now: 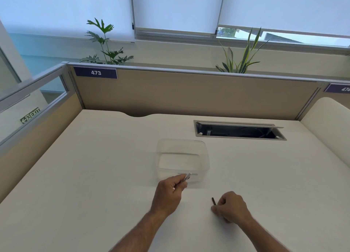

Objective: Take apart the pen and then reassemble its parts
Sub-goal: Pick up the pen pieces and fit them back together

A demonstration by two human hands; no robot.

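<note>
2 hands hold pen parts: left hand (pixel 170 190) pinches the pale barrel (pixel 186 176), right hand (pixel 230 206) pinches a dark piece (pixel 213 201). Both parts seem light, thin, slippery; grip mid-length.

A: Bright, even daylight; it comes through the window blinds (pixel 178 7) at the top, which glow a cool blue-white.

B: Shadows?

A: Soft ones only, faint beneath the left hand (pixel 169 192) and right hand (pixel 232 206) on the pale table (pixel 94 176). No harsh glare.

B: Sharpness?

A: Slightly soft overall. The clear container (pixel 182 160) looks smeared, its edges blurred. Wide-angle distortion bends the partition (pixel 189 92) and side edges outward.
</note>
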